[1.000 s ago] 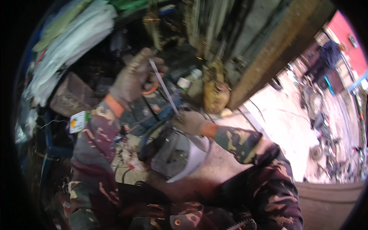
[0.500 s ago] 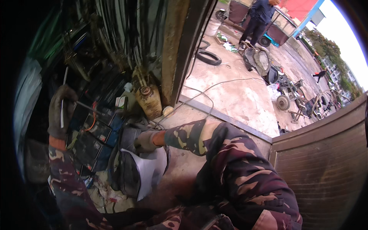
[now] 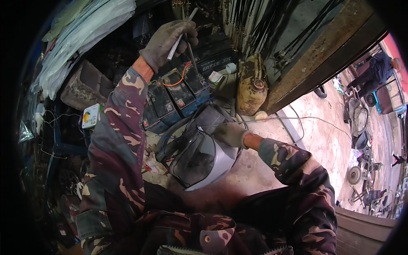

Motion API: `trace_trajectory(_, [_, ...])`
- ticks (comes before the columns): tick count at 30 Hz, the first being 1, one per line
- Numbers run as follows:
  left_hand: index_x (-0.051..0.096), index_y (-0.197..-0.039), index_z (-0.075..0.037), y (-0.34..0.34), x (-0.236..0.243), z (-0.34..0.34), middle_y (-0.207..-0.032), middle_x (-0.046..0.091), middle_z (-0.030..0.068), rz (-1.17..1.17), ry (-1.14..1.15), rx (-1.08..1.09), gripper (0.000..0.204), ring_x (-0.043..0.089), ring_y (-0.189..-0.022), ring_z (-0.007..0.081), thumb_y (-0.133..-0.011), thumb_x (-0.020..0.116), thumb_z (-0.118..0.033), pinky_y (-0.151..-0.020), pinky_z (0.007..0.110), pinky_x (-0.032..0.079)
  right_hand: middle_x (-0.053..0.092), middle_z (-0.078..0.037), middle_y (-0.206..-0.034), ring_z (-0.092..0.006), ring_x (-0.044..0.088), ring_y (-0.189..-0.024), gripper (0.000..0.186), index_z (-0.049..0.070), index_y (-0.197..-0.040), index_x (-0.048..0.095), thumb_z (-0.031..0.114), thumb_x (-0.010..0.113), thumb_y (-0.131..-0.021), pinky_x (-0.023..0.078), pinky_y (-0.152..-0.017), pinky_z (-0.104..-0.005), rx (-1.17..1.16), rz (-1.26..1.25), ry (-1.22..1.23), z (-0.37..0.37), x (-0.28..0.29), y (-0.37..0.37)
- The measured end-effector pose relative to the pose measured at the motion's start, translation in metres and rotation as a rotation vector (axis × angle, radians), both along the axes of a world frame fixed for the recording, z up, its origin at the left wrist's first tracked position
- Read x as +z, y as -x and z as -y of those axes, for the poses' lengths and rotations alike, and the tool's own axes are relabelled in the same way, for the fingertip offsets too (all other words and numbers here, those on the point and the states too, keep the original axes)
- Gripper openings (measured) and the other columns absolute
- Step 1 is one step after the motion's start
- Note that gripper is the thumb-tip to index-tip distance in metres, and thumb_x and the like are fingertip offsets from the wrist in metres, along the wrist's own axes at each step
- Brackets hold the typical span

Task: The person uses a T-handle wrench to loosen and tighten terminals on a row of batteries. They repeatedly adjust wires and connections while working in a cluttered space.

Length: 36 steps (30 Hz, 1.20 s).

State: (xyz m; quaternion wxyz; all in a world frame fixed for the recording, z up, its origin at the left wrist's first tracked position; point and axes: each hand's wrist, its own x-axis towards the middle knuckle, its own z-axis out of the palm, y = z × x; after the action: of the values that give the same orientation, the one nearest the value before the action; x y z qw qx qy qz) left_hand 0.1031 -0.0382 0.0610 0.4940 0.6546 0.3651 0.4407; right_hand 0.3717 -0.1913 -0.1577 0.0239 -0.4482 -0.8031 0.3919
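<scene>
Floor (image 3: 260, 171), left fingers (image 3: 192, 41) clamped on silver strip (image 3: 175, 47) slanting up rightward, right fingers (image 3: 221, 131) unclear

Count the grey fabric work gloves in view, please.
2: one glove on the raised left hand, another glove on the right hand, at the grey plastic shell. Others may be hidden.
</scene>
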Motion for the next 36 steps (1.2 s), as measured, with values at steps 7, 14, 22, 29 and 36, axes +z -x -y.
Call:
trace_trajectory(7, [0.069,-0.100,-0.003,-0.004,-0.007,-0.008,-0.084,0.071,0.0069,0.030,-0.040,-0.060,0.042,0.054,-0.054,0.0050,-0.110,0.054,-0.041,-0.045,0.023,0.040,0.076,-0.020,-0.105,-0.0418,0.072,-0.101,0.038,0.011,-0.118,0.074,0.040,0.058,-0.098,0.056,-0.090,-0.0495,-0.013,-0.003,0.028,0.000,-0.003,0.003])
trace_trajectory(14, [0.068,-0.100,-0.003,-0.004,-0.021,-0.019,-0.086,0.071,0.0077,0.018,0.024,-0.067,0.041,0.054,-0.056,0.0070,-0.110,0.053,-0.039,-0.048,0.024,0.041,0.077,-0.018,-0.106,-0.0401,0.072,-0.099,0.037,0.012,-0.114,0.076,0.040,0.058,-0.097,0.056,-0.089,-0.0489,-0.019,-0.043,0.051,-0.005,-0.005,0.001])
trace_trajectory(22, [0.069,-0.116,-0.004,0.017,-0.050,-0.058,-0.098,0.072,0.0080,0.011,-0.025,-0.209,0.037,0.065,-0.081,0.0119,-0.109,0.054,-0.037,-0.068,0.028,0.051,0.077,-0.019,-0.104,-0.0351,0.075,-0.097,0.035,0.013,-0.112,0.078,0.035,0.056,-0.096,0.058,-0.086,-0.0482,0.011,0.013,-0.003,-0.003,-0.015,0.005])
trace_trajectory(29, [0.067,-0.117,-0.003,0.013,-0.054,-0.077,-0.097,0.063,0.0046,0.018,-0.095,-0.381,0.038,0.057,-0.080,0.0124,-0.111,0.051,-0.038,-0.077,0.030,0.050,0.077,-0.018,-0.105,-0.0384,0.073,-0.103,0.038,0.009,-0.108,0.078,0.036,0.059,-0.089,0.056,-0.091,-0.0483,-0.138,0.027,-0.006,-0.005,-0.027,0.013])
trace_trajectory(36, [0.063,-0.127,-0.004,-0.009,-0.093,-0.099,-0.107,0.061,0.0058,0.367,0.061,-0.452,0.038,0.055,-0.081,0.0125,-0.113,0.048,-0.036,-0.078,0.032,0.051,0.077,-0.018,-0.106,-0.0382,0.073,-0.103,0.039,0.011,-0.110,0.079,0.036,0.060,-0.087,0.056,-0.093,-0.0485,-0.174,-0.040,-0.036,-0.010,-0.052,0.012])
